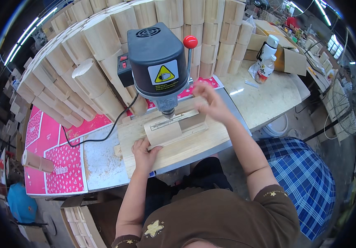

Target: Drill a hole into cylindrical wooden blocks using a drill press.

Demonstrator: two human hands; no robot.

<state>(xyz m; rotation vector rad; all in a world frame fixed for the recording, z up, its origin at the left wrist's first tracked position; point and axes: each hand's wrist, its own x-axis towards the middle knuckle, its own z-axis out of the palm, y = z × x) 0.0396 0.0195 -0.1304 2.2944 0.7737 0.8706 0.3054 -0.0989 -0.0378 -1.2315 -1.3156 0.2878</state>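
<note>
A bench drill press [157, 62] with a dark housing and a red-knobbed lever [190, 42] stands before me. Under its chuck [168, 112] lies a pale wooden cylinder [161, 133] with a long metal strip [173, 120] along its top. It rests on a wooden board with raised strips [145, 161]. My left hand [144, 153] holds the cylinder's left end, thumb spread along the near side. My right hand [211, 103], slightly blurred, hovers by the strip's right end, below the lever. Its fingers are apart and nothing shows in them.
Tall stacks of wooden cylinders [99, 35] wall the back and left. One loose cylinder [37, 161] lies on the pink sheet [66, 165]. A black cord [111, 130] loops across the table. At the right stand bottles [265, 68], a cardboard box [291, 62] and a checked-cloth seat [298, 177].
</note>
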